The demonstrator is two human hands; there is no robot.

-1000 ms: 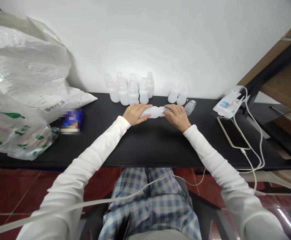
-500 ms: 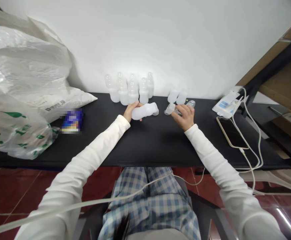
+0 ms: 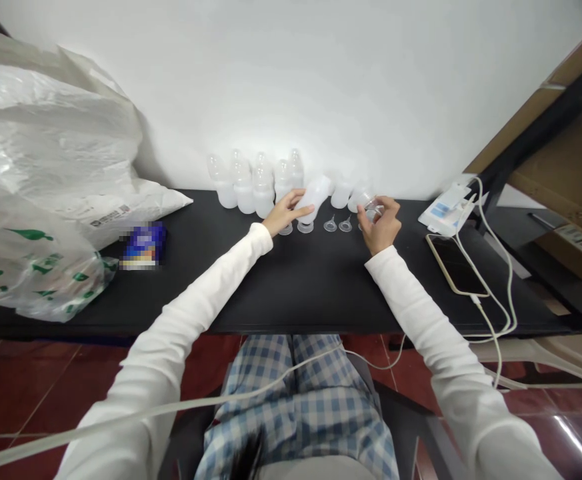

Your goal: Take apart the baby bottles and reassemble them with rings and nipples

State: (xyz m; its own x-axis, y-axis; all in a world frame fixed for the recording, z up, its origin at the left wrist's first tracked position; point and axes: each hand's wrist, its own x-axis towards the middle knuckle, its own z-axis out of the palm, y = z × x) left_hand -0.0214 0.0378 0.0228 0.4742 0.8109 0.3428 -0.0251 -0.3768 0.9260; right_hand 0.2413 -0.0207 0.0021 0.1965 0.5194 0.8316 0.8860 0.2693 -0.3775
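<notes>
My left hand [image 3: 287, 212] is closed round a frosted white plastic bottle [image 3: 315, 196], which leans with its neck up and to the right. My right hand [image 3: 381, 223] has its fingers curled round a clear plastic cap [image 3: 367, 200], in front of the standing bottles at the right. Small clear nipple-like pieces with round flanges stand on the black table, among them a piece [image 3: 331, 225] and its neighbour [image 3: 345, 225]. Another clear piece [image 3: 305, 227] sits just below the held bottle. What lies under my right fingers is partly hidden.
Several capped bottles [image 3: 243, 187] stand against the wall, left of my hands. An uncapped bottle [image 3: 341, 193] stands at the back right. Plastic bags [image 3: 45, 167] and a blue packet [image 3: 144, 244] are at left; a phone [image 3: 457, 265] with white cables [image 3: 508, 280] lies at right.
The bottle in my left hand has swung from lying nearly level to neck-up and moved right. A small white piece no longer shows in my right fingers, which now hold a clear cap.
</notes>
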